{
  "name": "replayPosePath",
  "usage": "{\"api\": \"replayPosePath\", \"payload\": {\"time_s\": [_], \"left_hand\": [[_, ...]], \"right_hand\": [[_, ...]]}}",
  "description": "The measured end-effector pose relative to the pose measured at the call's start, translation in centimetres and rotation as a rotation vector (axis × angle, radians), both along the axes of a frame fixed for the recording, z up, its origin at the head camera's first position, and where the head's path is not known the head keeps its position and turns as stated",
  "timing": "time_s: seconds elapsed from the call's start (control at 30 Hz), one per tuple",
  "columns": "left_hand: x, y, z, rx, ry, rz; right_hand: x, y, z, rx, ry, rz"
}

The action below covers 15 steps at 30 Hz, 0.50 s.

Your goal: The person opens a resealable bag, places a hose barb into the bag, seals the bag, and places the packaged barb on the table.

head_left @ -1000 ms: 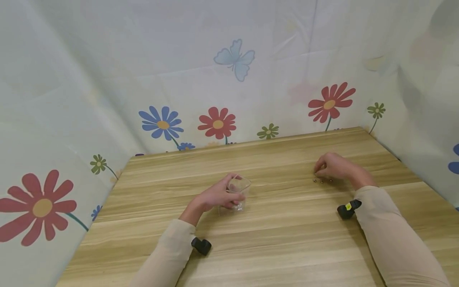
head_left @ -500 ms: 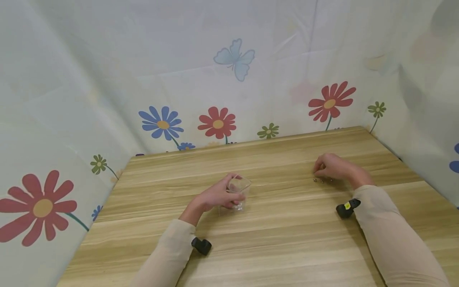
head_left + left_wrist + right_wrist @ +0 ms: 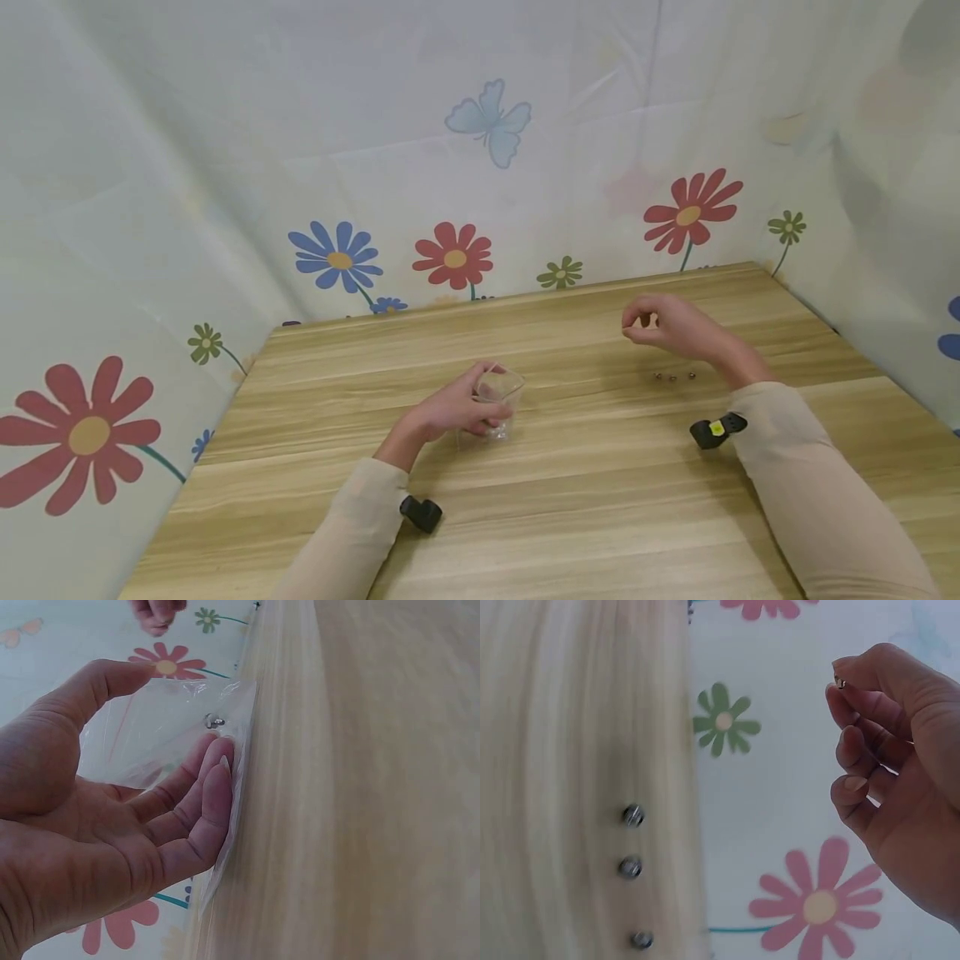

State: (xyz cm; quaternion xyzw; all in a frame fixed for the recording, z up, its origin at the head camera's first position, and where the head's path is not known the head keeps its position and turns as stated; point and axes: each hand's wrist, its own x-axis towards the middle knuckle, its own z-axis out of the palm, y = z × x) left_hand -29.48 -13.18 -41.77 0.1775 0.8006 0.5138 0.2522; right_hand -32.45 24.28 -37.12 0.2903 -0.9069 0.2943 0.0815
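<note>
My left hand grips a clear, square-rimmed plastic cup that stands on the wooden table. Inside the cup, seen through its wall in the left wrist view, lie a few small shiny metal pieces; they bunch together too closely to tell apart. Between thumb and forefinger, my right hand pinches a small shiny metal ball above the table. Its other fingers are curled loosely. Below that hand, three similar small metal balls lie in a row, one ball nearest the table's far edge in the right wrist view's upper part.
The wooden table runs back to a white cloth backdrop printed with flowers and a butterfly. Cloth also hangs along the left and right sides. A black wrist camera sits at the left cuff, another wrist camera at the right.
The right hand has risen from the table beside the metal balls and shifted a little left, pinching one ball. The left hand and the cup have stayed in place.
</note>
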Motion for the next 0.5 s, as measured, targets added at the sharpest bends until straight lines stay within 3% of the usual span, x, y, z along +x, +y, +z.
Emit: {"api": "replayPosePath", "payload": {"time_s": [0.2,0.5], "left_hand": [[-0.1,0.0,-0.1,0.000,-0.004,-0.001],[-0.1,0.0,-0.1,0.002,0.001,0.003]], "right_hand": [[1.3,-3.8,1.3,0.001,0.046,0.081],[1.8,-8.6,1.0,-0.047,0.046,0.234]]}}
